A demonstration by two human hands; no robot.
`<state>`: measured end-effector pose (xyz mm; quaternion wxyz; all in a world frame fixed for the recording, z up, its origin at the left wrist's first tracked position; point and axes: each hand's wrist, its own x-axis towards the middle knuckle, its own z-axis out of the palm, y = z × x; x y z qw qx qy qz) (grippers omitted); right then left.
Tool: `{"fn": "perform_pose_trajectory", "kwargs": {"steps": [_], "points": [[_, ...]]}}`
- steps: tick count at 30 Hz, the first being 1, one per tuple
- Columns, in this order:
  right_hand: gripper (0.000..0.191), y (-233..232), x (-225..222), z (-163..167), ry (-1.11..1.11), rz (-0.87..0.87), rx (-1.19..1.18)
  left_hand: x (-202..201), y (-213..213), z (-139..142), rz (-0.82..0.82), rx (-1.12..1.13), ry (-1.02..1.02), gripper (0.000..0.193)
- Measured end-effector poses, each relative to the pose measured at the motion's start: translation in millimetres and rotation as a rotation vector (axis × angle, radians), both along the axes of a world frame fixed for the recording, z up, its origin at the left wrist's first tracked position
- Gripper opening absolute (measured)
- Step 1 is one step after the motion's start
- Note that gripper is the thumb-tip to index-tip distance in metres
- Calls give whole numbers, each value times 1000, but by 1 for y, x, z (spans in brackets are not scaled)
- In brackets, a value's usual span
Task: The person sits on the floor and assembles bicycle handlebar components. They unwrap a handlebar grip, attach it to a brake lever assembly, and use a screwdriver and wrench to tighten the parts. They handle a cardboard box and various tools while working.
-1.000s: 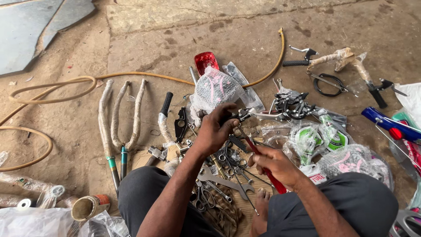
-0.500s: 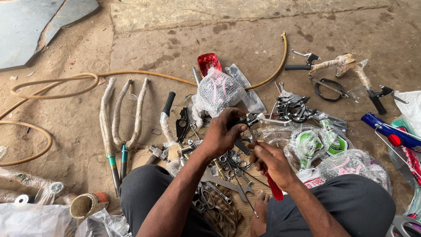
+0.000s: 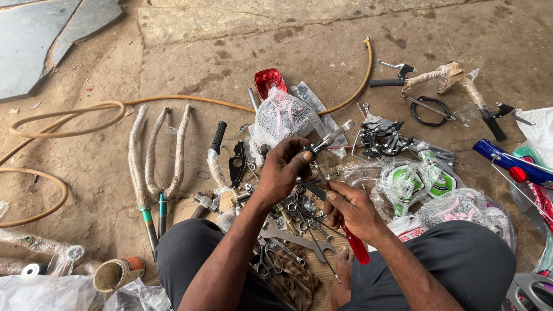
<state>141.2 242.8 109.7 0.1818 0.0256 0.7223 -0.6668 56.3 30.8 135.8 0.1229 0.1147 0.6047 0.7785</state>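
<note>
Head view first: what is closest to the person?

— Their own knees in dark trousers [image 3: 461, 259], and between them a pile of tools [image 3: 288, 242] on the ground: a spanner, scissors, loose rings and small metal bits.

— And the hands?

— Just above that pile. The right hand [image 3: 351, 210] is closed around a screwdriver with a red handle [image 3: 356, 245]; the handle sticks out below the palm toward the knee, and the shaft runs up toward the other hand. The left hand [image 3: 283, 167] is pinched around a small metal part [image 3: 329, 138], a silvery lever that juts out to the upper right from between thumb and fingers. The part is held in the air over the pile, near the screwdriver's tip; I cannot tell whether they touch.

— What lies around them?

— Right of the hands are plastic bags [image 3: 420, 178] with green-and-white pieces inside, and a netted bundle near the right knee. Left of the hands lie a wrapped handlebar with a black grip [image 3: 218, 138] and a paper-wrapped fork [image 3: 154, 155], its ends green.

— Farther out?

— Just behind the left hand sits a bubble-wrapped bundle [image 3: 282, 118] with a red light [image 3: 269, 82] behind it. A tan hose [image 3: 86, 109] loops across the concrete at the left and curves up past the bundle. At the far right lie brake levers [image 3: 391, 78], a black cable ring and a blue tube [image 3: 507, 161].
</note>
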Motion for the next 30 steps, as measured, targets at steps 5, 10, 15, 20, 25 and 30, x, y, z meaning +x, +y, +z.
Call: {"fn": "perform_pose_trajectory", "kwargs": {"steps": [5,10,15,20,25,30], "points": [[51,4,-2,-1,-6,18,36,2,2,2,-25,-81,22,34],[46,8,-1,-6,-132,-31,-211,4,3,7,-48,-132,32,32],[37,6,-3,-4,37,-160,132,7,6,11,-69,-233,67,30],[26,-1,-5,3,-74,-171,137,8,7,12,-53,-274,77,30],[25,-10,-7,1,-14,-171,175,8,8,11,-35,-344,65,30],[18,-11,-12,-3,2,-250,96,7,10,9,-37,-330,77,28]]}}
